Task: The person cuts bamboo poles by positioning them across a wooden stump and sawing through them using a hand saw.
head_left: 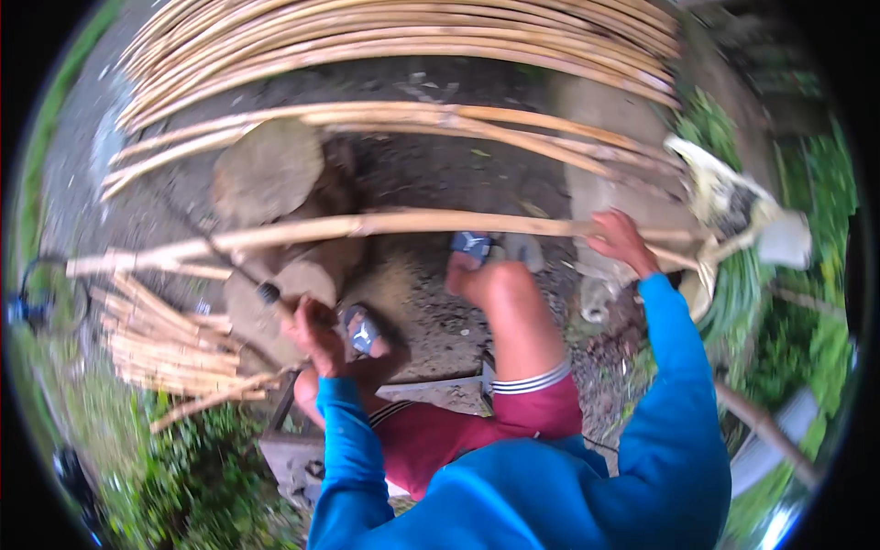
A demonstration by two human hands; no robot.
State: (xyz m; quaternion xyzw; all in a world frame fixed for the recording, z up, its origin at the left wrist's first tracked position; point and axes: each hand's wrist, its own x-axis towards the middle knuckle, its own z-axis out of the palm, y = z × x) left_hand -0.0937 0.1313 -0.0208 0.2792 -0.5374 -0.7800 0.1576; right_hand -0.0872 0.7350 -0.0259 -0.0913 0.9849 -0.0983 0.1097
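Pole [403, 223] looks long, pale, jointed. Right hand [621, 242] grasps its right part; left hand [316, 330], nearside, clasps a tool [267, 292].

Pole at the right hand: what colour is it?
The pole is pale tan; see the head view.

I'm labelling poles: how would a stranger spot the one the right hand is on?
Find the big round stump left of centre. Just below its cut top, a long pale pole runs across much of the picture. Unlike its neighbours, it has the right hand on it.
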